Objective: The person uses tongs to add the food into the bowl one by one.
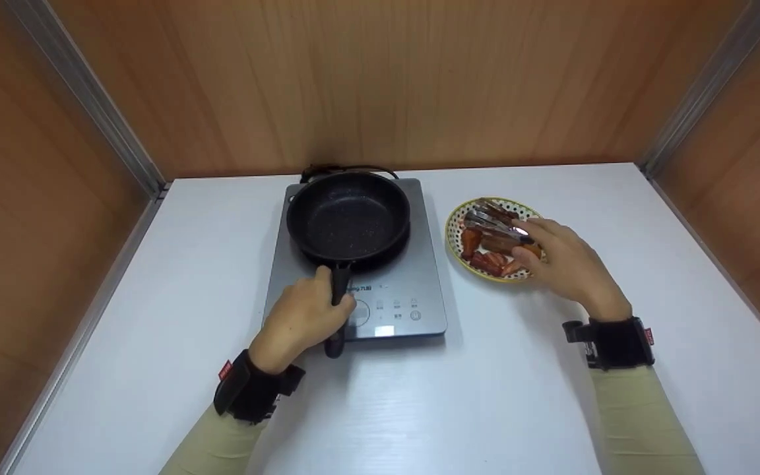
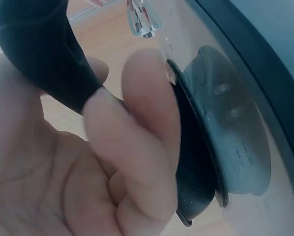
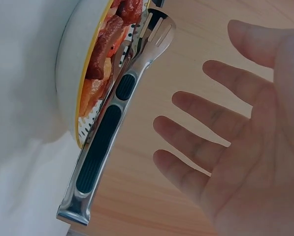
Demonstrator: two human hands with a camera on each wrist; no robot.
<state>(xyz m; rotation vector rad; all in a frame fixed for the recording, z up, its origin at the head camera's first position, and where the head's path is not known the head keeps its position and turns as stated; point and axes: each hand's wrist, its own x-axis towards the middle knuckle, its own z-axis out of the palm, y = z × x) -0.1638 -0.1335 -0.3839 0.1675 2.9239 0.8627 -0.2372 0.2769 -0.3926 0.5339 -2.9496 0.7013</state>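
Note:
A black frying pan [image 1: 347, 221] stands on a silver-grey induction cooker [image 1: 423, 270]. My left hand [image 1: 301, 320] grips the pan's black handle [image 2: 43, 54], fingers curled round it. To the right, a shallow bowl [image 3: 70, 73] with a yellow rim and dotted inside holds several browned, reddish pieces of food [image 1: 487, 264]. Metal tongs [image 3: 102, 142] with dark grip pads lie across this bowl, one end sticking out past the rim. Over the bowl's right side is my right hand [image 1: 571, 264]; its fingers are spread and apart from the tongs in the right wrist view.
A white table [image 1: 380, 409] carries everything, with wood-grain panels [image 1: 380, 79] behind and at both sides. A black cable [image 1: 360, 167] runs behind the cooker. Touch controls [image 1: 396, 309] line the cooker's front, beside the pan handle.

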